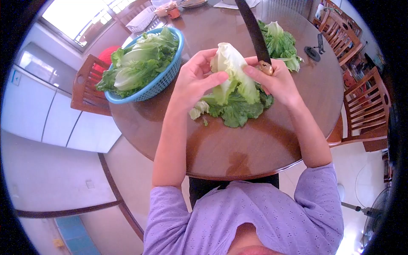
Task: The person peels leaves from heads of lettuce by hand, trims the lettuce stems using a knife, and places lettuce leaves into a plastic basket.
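Between my two hands a head of leafy lettuce (231, 70) is held upright, its pale stem end at the top. My left hand (196, 78) grips its left side, thumb across the front. My right hand (274, 78) holds a knife (255, 32) by the handle, with the dark blade pointing up and away. The right thumb also presses on the lettuce. Darker green leaves (240, 111) lie on the table just below, and a small pale cut piece (198, 109) rests at their left. Fingers behind the lettuce are partly hidden.
A blue plastic basket (159, 83) full of lettuce stands on the table's left side. More lettuce (282, 44) lies beyond my right hand, near a small black stand (313, 53). Wooden chairs (367, 104) surround the round brown table (212, 159).
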`<control>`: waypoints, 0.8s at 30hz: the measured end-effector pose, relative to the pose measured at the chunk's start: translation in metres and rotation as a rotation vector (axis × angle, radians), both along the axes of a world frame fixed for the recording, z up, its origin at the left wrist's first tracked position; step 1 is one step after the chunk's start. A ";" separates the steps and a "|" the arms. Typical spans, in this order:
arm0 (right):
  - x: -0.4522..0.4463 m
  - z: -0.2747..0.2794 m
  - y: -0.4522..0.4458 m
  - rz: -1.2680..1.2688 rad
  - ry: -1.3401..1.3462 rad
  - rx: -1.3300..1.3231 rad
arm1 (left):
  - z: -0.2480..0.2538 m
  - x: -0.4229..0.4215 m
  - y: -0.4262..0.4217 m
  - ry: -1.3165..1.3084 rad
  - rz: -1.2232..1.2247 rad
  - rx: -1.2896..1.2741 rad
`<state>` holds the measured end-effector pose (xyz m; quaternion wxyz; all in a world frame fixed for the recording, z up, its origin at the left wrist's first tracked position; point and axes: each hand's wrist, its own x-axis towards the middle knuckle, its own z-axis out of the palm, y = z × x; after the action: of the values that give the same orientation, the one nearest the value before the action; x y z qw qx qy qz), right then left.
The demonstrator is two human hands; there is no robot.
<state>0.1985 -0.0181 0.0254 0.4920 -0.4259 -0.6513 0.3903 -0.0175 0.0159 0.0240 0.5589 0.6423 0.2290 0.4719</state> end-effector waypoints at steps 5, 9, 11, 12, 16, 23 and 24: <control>0.004 0.004 -0.001 0.021 0.018 -0.088 | 0.002 -0.002 -0.001 -0.077 -0.021 -0.031; 0.005 0.003 0.001 -0.012 0.019 -0.073 | 0.003 -0.004 0.001 -0.066 -0.021 -0.032; 0.006 0.005 0.001 -0.011 0.014 -0.077 | 0.002 -0.005 0.002 -0.061 -0.019 -0.031; 0.006 0.006 0.001 -0.011 0.012 -0.079 | 0.001 -0.006 0.002 -0.086 -0.035 -0.063; 0.009 0.010 -0.001 0.005 -0.008 -0.092 | -0.004 -0.012 0.007 -0.127 -0.100 -0.144; 0.014 0.007 0.003 -0.002 -0.061 -0.056 | -0.005 -0.016 0.007 -0.179 -0.191 -0.230; 0.015 0.006 0.004 0.001 -0.065 -0.054 | -0.005 -0.017 0.007 -0.186 -0.214 -0.241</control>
<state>0.2138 -0.0142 0.0317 0.4587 -0.4511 -0.6565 0.3938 -0.0344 0.0231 0.0191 0.6977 0.5449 0.1615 0.4363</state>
